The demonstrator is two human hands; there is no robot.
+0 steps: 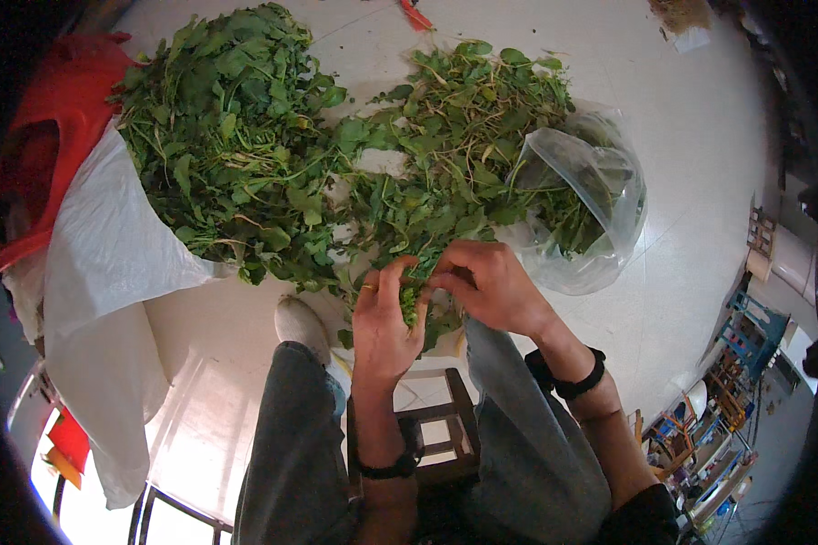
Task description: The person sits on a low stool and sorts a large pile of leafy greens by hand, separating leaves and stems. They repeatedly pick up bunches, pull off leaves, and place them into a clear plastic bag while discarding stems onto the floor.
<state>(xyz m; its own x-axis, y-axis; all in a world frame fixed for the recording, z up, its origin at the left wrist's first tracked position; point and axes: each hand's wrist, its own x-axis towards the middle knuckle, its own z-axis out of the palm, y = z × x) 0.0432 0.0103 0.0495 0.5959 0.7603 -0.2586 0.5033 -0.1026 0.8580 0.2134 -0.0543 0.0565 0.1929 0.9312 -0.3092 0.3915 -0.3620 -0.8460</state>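
My left hand (390,317) is curled around a small bunch of green stems (409,306) between my knees. Close beside it, my right hand (487,283) has its thumb and fingers pinched at the top of the same leafy greens. A large heap of leafy greens (245,136) lies at the left on the floor. Another spread of greens (450,150), with many pale stems showing, lies at the centre and joins the heap. To the right, a clear plastic bag (613,204) lies with its mouth towards the greens and leaves inside.
A white sheet or sack (109,225) hangs by a red plastic chair (75,116) at the left. Below my hands is a dark wooden stool frame (460,409). Cluttered shelves (716,470) stand at the lower right. A red object (417,15) lies on the floor at the top.
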